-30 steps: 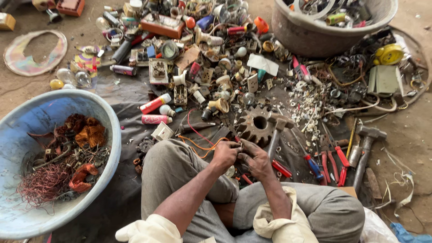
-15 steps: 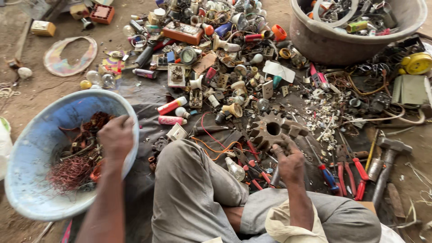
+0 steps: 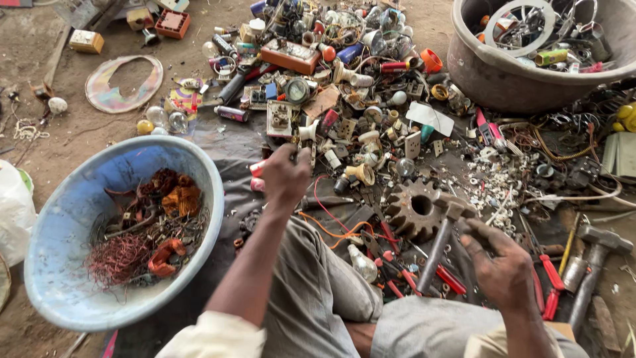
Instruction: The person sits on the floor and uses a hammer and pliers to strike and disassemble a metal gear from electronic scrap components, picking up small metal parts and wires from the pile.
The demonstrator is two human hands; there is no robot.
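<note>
Sitting over a heap of electrical scrap on a dark cloth, the person reaches the left hand [image 3: 286,174] forward among small white plastic fittings [image 3: 318,142] near a pink and white tube [image 3: 257,168]; its fingers are curled inward, but from behind I cannot tell whether they pinch anything. The right hand [image 3: 505,270] rests lower, fingers bent and loosely spread, just beside the grey metal hammer [image 3: 442,235] whose head lies against the rusty toothed iron gear wheel [image 3: 414,209]; it does not visibly close round the handle. That hammer looks heavy at the head and stiff, best taken well down the shaft for balance. The gear is probably dense and rough with rust, so not slippery, and would want a hold across the rim or through its centre hole. The plastic fittings are likely light and brittle, suited to a fingertip pinch. At the left stands a pale blue plastic basin [image 3: 63,219] holding reddish copper wire coils [image 3: 122,255], soft and springy stuff that tangles easily. A brown tub [image 3: 493,83] of metal scrap sits well apart.
</note>
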